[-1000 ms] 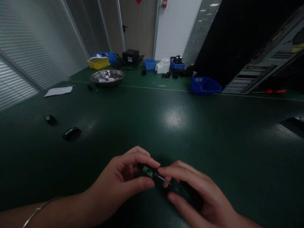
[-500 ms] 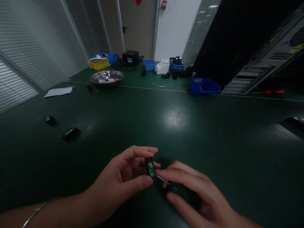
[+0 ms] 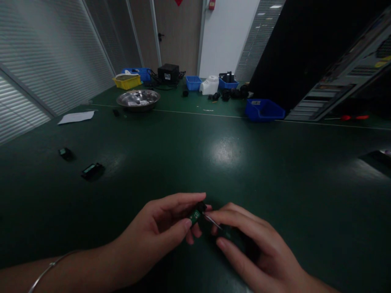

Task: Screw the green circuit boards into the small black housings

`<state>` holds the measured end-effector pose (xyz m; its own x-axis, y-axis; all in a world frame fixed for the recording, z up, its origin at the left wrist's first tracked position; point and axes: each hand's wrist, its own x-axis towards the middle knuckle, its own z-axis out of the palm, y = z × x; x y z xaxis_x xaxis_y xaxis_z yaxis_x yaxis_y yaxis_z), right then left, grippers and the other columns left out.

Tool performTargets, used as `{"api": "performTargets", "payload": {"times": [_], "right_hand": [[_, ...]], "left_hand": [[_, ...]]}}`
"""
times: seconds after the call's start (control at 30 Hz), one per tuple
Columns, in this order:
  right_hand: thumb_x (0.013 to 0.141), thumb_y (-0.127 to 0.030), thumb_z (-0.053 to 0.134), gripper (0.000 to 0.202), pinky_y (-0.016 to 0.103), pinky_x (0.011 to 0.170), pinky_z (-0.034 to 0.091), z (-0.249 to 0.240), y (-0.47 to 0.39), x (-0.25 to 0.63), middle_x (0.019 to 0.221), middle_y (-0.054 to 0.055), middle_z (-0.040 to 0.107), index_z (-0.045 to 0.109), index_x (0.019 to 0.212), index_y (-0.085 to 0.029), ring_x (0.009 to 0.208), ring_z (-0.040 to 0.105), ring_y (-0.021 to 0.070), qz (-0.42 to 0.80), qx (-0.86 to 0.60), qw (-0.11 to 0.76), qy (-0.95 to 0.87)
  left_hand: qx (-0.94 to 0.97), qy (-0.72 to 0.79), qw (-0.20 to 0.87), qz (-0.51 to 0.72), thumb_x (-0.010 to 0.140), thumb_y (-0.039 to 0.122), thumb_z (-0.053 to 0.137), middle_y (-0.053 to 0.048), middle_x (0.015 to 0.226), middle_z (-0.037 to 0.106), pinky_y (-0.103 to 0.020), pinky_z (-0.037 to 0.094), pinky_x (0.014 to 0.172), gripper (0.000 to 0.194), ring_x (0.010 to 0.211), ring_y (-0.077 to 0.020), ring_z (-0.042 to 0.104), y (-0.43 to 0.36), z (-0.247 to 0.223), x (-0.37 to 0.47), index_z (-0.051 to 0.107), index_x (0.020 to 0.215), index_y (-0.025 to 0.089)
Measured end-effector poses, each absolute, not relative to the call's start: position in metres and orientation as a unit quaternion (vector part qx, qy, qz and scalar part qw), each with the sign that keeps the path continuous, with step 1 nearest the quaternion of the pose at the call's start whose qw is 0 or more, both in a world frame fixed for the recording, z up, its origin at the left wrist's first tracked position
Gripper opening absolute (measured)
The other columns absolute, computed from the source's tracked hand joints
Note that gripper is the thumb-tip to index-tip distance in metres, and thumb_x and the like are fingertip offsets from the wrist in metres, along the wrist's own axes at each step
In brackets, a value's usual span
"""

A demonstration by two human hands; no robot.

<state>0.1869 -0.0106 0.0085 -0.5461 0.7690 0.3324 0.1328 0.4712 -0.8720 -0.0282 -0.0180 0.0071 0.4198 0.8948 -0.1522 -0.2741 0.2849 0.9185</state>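
Observation:
My left hand pinches a small black module with a green circuit board between thumb and fingers, tilted with its board side up. Gripped in my right hand is a tool with a thin metal shaft, a screwdriver by its look; its dark handle is mostly hidden under the fingers. The metal tip is at the module's dark end; whether it touches cannot be made out. Two similar small black parts, one with a pale green face and another, lie on the table to the left.
On the green table stand a steel bowl, a yellow bin, a black box with cables, a white housing and a blue bin. A paper sheet lies at left; a red-handled tool lies far right.
The module has turned in my left hand, from nearly upright to slanting up to the right. The tool tip has moved from its lower end to its upper dark end.

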Motion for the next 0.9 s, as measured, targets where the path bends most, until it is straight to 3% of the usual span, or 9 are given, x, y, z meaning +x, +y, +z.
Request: {"api": "performTargets", "payload": {"times": [0.17,0.5,0.73,0.9], "right_hand": [[0.084,-0.004,0.057,0.049,0.021,0.077,0.056,0.0028,-0.0102,0.1867,0.094,0.000,0.068,0.057,0.124,-0.032,0.090,0.068,0.0156,0.415,-0.336,0.354,-0.768],[0.084,-0.004,0.057,0.049,0.023,0.074,0.056,0.0030,-0.0106,0.1885,0.099,0.002,0.070,0.058,0.123,-0.033,0.091,0.068,0.0166,0.415,-0.306,0.355,-0.780],[0.080,0.002,0.059,0.058,0.021,0.071,0.058,0.0021,-0.0109,0.1851,0.103,0.001,0.071,0.059,0.124,-0.034,0.084,0.070,0.0157,0.402,-0.303,0.390,-0.771],[0.081,-0.001,0.060,0.055,0.021,0.070,0.057,-0.0010,-0.0072,0.1893,0.105,0.004,0.071,0.059,0.126,-0.032,0.094,0.069,0.0176,0.402,-0.281,0.378,-0.786]], "left_hand": [[0.419,0.375,0.722,0.403,0.082,0.012,0.068,-0.002,0.087,0.072,-0.018,0.049,0.063,0.030,0.067,-0.0090,0.058,-0.0197,0.0039,-0.0285,0.074,0.107,0.028],[0.410,0.376,0.727,0.403,0.082,0.011,0.068,0.001,0.077,0.072,-0.017,0.048,0.067,0.030,0.066,-0.0078,0.059,-0.0198,0.0020,-0.0294,0.076,0.104,0.029],[0.461,0.435,0.671,0.385,0.084,0.017,0.066,-0.001,0.101,0.073,-0.024,0.047,0.084,0.024,0.096,-0.0166,0.063,-0.0194,0.0058,-0.0315,0.076,0.102,0.030],[0.457,0.444,0.674,0.373,0.081,0.017,0.068,0.001,0.086,0.066,-0.021,0.045,0.072,0.021,0.082,-0.0136,0.058,-0.0181,0.0077,-0.0311,0.076,0.097,0.027]]}}
